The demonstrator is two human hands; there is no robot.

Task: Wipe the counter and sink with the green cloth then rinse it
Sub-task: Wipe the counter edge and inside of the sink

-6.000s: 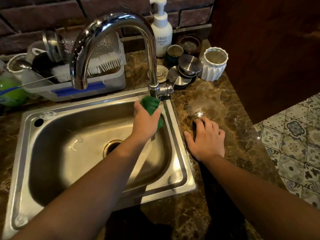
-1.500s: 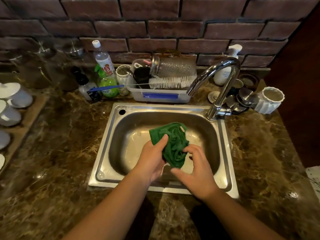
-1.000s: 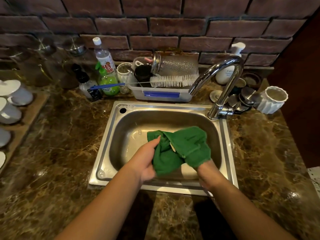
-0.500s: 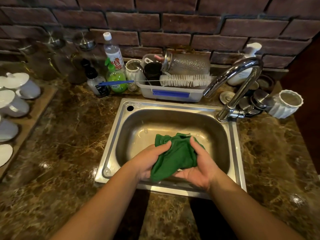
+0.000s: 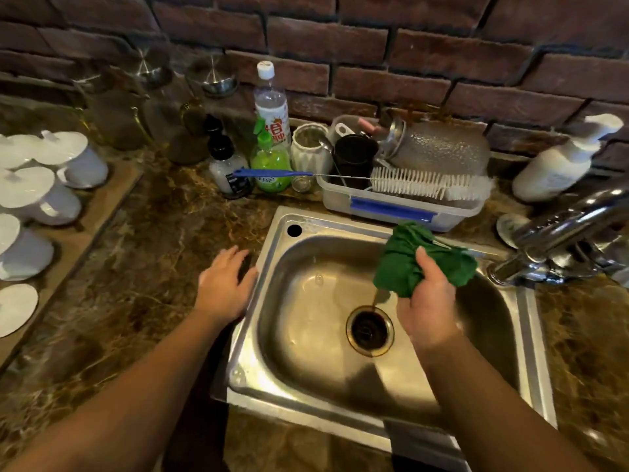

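The green cloth point(image 5: 405, 264) is bunched up and held above the back right part of the steel sink point(image 5: 299, 335), with my right hand point(image 5: 427, 304) shut on it from below. My left hand point(image 5: 226, 284) rests flat, fingers spread, on the brown marble counter point(image 5: 136, 284) just left of the sink rim. The drain point(image 5: 369, 330) shows dark in the basin floor. The chrome tap point(image 5: 558, 240) curves in from the right, with no water running from it.
Behind the sink stands a plastic tub point(image 5: 398, 206) with a bottle brush, jar and cup. Bottles point(image 5: 270, 107) and a green spray bottle point(image 5: 270, 165) stand back left. White lidded cups point(image 5: 34, 195) fill a board at left. A soap pump point(image 5: 558, 165) stands back right.
My left hand has let go of the cloth and moved left onto the counter. My right hand alone now holds the cloth, raised toward the tap. The view has shifted left.
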